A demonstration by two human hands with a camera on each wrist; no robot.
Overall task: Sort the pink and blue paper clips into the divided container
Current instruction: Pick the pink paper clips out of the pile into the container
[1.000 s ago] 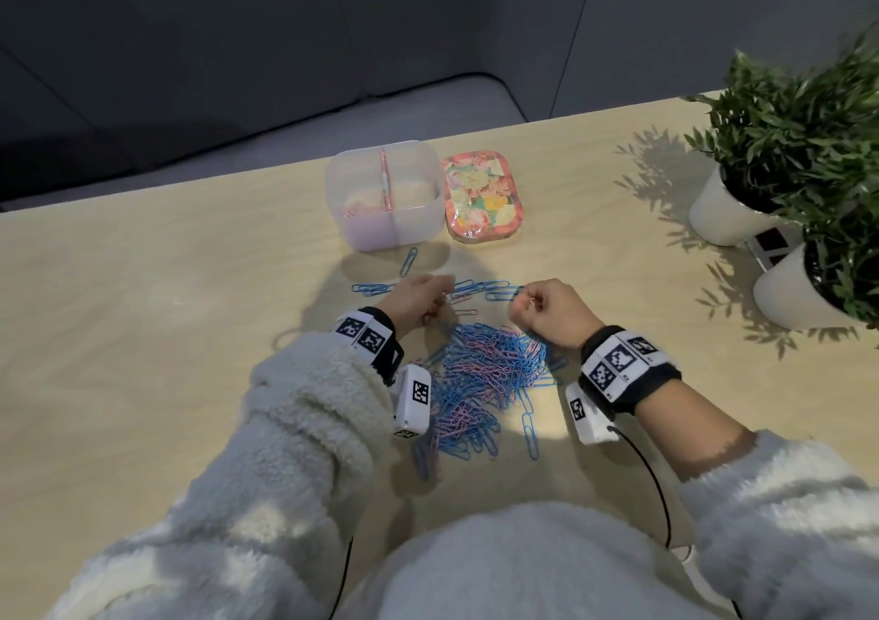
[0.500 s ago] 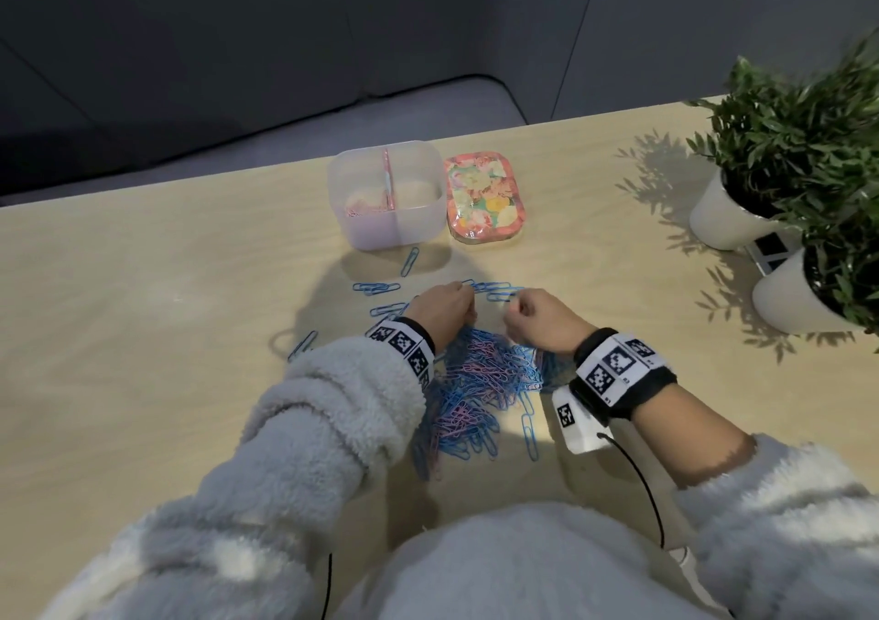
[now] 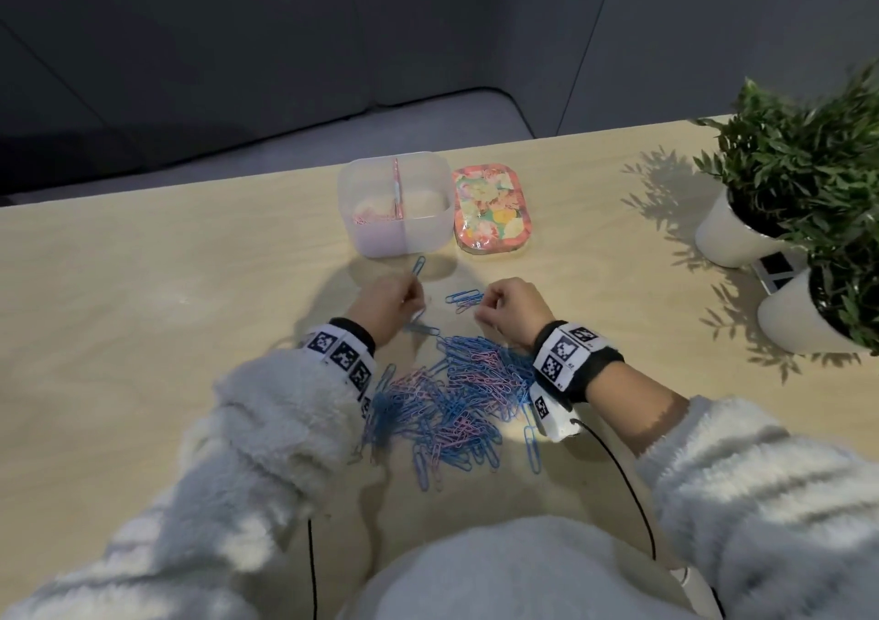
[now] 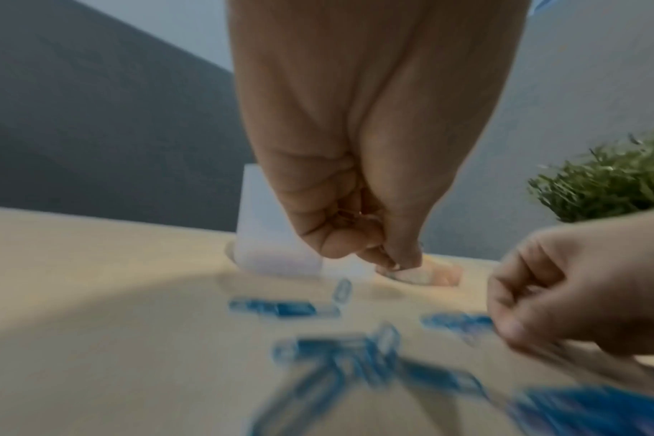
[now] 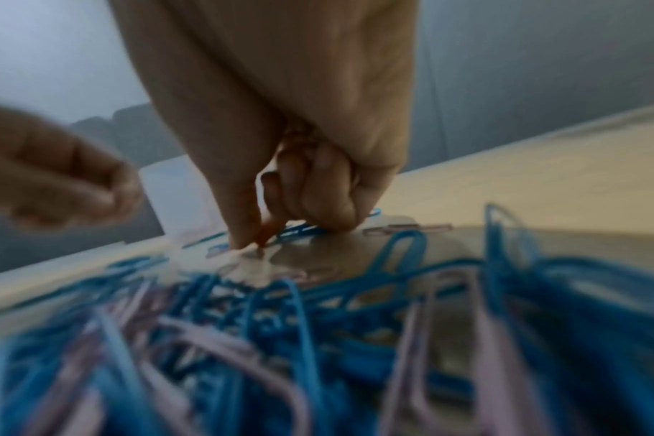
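Half a second ago the left hand [image 3: 390, 303] was over the top of the big heap of pink and blue wire paper clips [image 3: 456, 396]. Now it has slid out toward 10 o'clock of the heap, fingers curled tight; something thin glints inside, but I cannot tell what. The right hand [image 3: 509, 308], at 1 o'clock of the heap, has stayed put, thumb and finger pinching at a clip I cannot make out. The clear plastic box with a pink divider [image 3: 395, 210] waits at 12 o'clock, some pink clips in its left part. Most sorting is still to do.
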